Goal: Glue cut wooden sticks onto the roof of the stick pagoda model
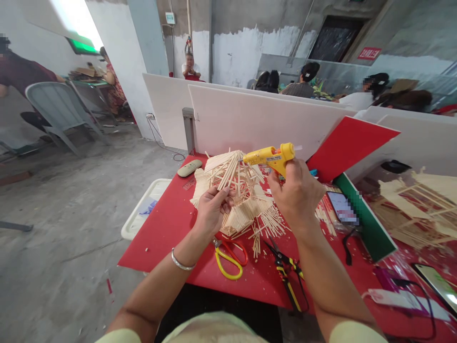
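Fingers of the left hand (212, 205) grasp lower ends of slanting sticks on the stick model (237, 174), and those of the right hand (300, 190) are wrapped around the handle of a yellow glue gun (267, 158). Whether the trigger is pressed, I cannot tell. The model lies on the red table (160, 243), before the person, at twelve o'clock. Taking it as the centre, the gun comes in from two o'clock; its nozzle is at the upper sticks, but touching or only near, I cannot judge.

To do this well, I think, the left fingers should keep sticks still and remain away from the hot tip, while the right hand gives small drops, only at the joint. Too much glue would probably make threads and lumps.

Further outward, loose sticks (271, 220) spread at four o'clock, cutting pliers (285, 276) lie at five, and scissors (231, 259) with red and yellow handles at six. An oval case (189, 167) rests near ten o'clock. A phone (342, 208) leans at three, against a green board (367, 219).
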`<state>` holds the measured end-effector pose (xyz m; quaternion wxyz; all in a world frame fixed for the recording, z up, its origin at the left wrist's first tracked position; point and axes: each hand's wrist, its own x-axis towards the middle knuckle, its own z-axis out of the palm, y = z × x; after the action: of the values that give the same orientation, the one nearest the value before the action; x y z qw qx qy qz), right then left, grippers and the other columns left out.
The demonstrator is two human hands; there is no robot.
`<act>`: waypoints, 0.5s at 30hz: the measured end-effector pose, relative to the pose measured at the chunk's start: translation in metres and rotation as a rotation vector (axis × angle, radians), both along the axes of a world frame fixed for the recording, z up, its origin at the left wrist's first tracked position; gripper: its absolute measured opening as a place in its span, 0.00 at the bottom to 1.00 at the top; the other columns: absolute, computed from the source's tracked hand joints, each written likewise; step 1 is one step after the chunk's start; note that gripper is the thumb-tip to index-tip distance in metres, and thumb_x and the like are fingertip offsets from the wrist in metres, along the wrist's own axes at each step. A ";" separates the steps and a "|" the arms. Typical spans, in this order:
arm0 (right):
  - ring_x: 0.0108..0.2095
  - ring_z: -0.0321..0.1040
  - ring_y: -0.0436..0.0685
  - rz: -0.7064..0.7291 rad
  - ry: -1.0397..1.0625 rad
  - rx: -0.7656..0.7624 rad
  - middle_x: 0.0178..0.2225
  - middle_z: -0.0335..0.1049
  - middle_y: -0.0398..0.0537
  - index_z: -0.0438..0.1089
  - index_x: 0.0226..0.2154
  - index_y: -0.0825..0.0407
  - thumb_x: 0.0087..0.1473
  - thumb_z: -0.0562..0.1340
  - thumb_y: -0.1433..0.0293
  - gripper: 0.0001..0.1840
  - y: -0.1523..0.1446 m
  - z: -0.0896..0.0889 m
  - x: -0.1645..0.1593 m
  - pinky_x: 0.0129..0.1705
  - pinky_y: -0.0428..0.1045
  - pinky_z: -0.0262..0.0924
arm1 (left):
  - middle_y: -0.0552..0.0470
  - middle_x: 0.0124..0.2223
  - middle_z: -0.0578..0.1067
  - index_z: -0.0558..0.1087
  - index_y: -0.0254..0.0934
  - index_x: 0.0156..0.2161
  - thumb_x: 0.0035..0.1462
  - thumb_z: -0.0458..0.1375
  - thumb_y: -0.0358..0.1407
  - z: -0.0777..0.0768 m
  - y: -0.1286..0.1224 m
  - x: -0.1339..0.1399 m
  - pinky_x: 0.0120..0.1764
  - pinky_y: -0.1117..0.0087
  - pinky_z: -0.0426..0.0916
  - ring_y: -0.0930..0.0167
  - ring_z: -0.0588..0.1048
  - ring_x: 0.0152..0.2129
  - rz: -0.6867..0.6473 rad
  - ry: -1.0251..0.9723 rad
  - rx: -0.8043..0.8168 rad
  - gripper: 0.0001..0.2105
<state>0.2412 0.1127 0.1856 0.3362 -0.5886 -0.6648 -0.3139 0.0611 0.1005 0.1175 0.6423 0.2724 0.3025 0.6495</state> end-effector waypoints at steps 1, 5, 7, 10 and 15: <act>0.30 0.60 0.54 0.002 0.001 0.001 0.36 0.69 0.51 0.67 0.48 0.55 0.58 0.55 0.65 0.17 0.000 0.000 0.000 0.27 0.50 0.39 | 0.51 0.29 0.77 0.72 0.33 0.31 0.46 0.69 0.37 0.000 0.000 0.000 0.17 0.80 0.57 0.80 0.70 0.18 0.001 0.004 0.005 0.12; 0.28 0.59 0.53 -0.002 -0.010 0.020 0.35 0.68 0.50 0.67 0.46 0.54 0.58 0.55 0.65 0.16 -0.003 0.000 0.000 0.26 0.50 0.39 | 0.51 0.29 0.77 0.72 0.33 0.31 0.47 0.69 0.35 0.001 0.001 -0.003 0.18 0.79 0.58 0.79 0.71 0.18 -0.005 -0.003 0.011 0.11; 0.28 0.58 0.52 -0.007 -0.021 0.028 0.34 0.68 0.49 0.67 0.46 0.54 0.58 0.55 0.64 0.16 -0.005 0.000 -0.001 0.26 0.50 0.39 | 0.51 0.29 0.77 0.72 0.33 0.30 0.47 0.68 0.35 0.000 0.001 -0.004 0.18 0.79 0.59 0.79 0.71 0.19 -0.009 -0.008 0.012 0.10; 0.27 0.58 0.52 -0.009 -0.030 0.030 0.33 0.68 0.49 0.67 0.46 0.54 0.58 0.55 0.64 0.16 -0.007 -0.001 -0.002 0.26 0.50 0.38 | 0.50 0.30 0.78 0.72 0.32 0.30 0.48 0.67 0.35 0.000 0.002 -0.005 0.18 0.79 0.59 0.79 0.71 0.19 -0.017 -0.007 0.017 0.10; 0.28 0.59 0.52 -0.006 -0.017 0.029 0.34 0.68 0.49 0.67 0.47 0.54 0.58 0.55 0.64 0.17 -0.006 -0.002 -0.002 0.26 0.50 0.38 | 0.49 0.28 0.77 0.72 0.32 0.30 0.50 0.66 0.39 -0.002 0.005 -0.006 0.17 0.78 0.59 0.78 0.72 0.18 -0.016 -0.002 -0.005 0.11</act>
<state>0.2394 0.1071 0.1836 0.3383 -0.5829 -0.6614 -0.3293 0.0547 0.1058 0.1151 0.6482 0.2726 0.3012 0.6440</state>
